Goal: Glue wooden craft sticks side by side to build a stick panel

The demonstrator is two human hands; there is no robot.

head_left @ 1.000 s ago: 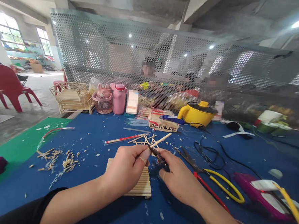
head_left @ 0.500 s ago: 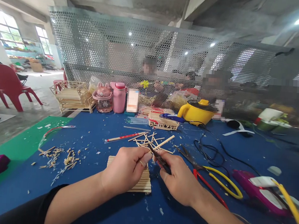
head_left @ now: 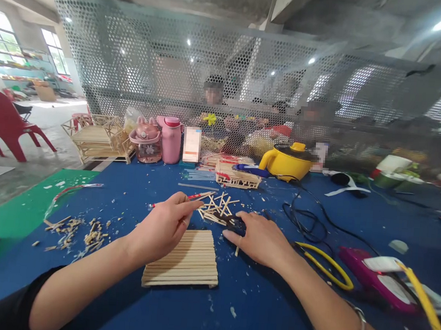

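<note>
My left hand (head_left: 160,228) is closed in a pinch above the far left part of a pale slatted panel of round sticks (head_left: 185,260). What its fingertips hold, if anything, I cannot make out. Dark pliers (head_left: 236,224) are in my right hand (head_left: 262,240), their tips pointing left toward a loose pile of thin cut sticks (head_left: 218,204). A short stick piece (head_left: 237,249) shows just below my right fingers. To the right, the yellow handle (head_left: 326,263) of a larger tool sticks out from behind my right hand and wrist.
Wood offcuts (head_left: 94,234) lie at left. Behind stand wooden models (head_left: 238,178), pink bottles (head_left: 170,142), a phone (head_left: 192,144) and a yellow pot (head_left: 291,162), before a perforated metal screen. Black cable (head_left: 307,215) and a purple device (head_left: 378,279) are at right. People sit beyond the screen.
My hands have parted: the left moved left, uncovering more of the panel. The right lowered the pliers toward the stick pile. The long stick held up between them is no longer raised there.
</note>
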